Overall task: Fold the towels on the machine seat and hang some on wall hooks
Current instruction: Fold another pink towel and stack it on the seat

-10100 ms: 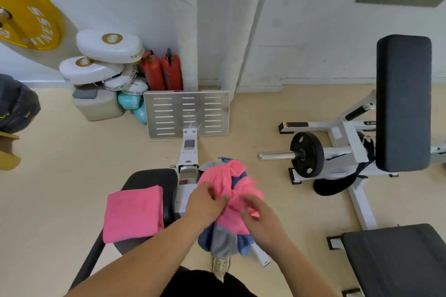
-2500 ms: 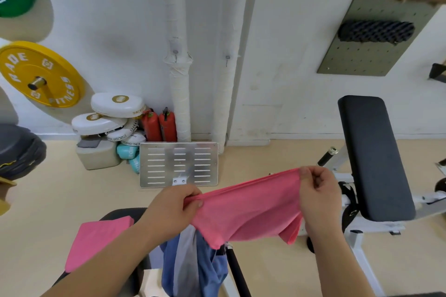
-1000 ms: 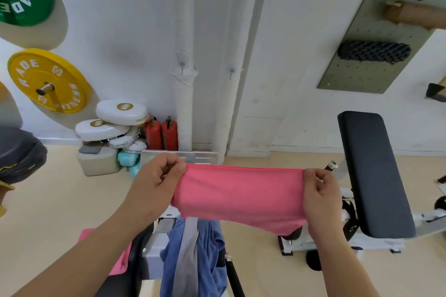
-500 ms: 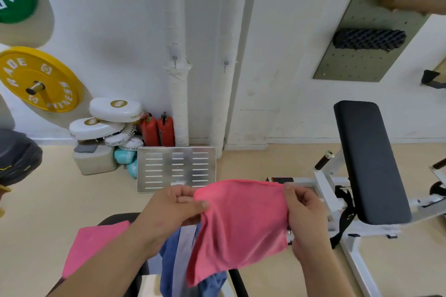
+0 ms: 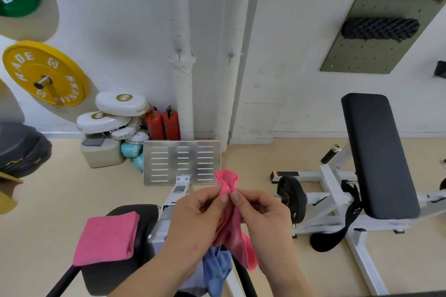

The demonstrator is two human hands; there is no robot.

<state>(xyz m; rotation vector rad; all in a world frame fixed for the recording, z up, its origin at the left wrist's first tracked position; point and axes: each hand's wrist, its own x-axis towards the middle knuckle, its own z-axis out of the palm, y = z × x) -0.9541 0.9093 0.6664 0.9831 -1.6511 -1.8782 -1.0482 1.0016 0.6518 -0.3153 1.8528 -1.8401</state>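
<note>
Lower left of the frame: black padded machine seat [image 5: 144, 214] carrying one folded pink towel [image 5: 107, 237], which lies flat across its left side. Beige floor [image 5: 60, 190] beneath. Directly on the floor, at centre, a slotted metal footplate [image 5: 182, 161]; at right, the white bench frame [image 5: 337, 212].

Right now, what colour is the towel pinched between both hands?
Pink, seen in the head view: towel.
</note>
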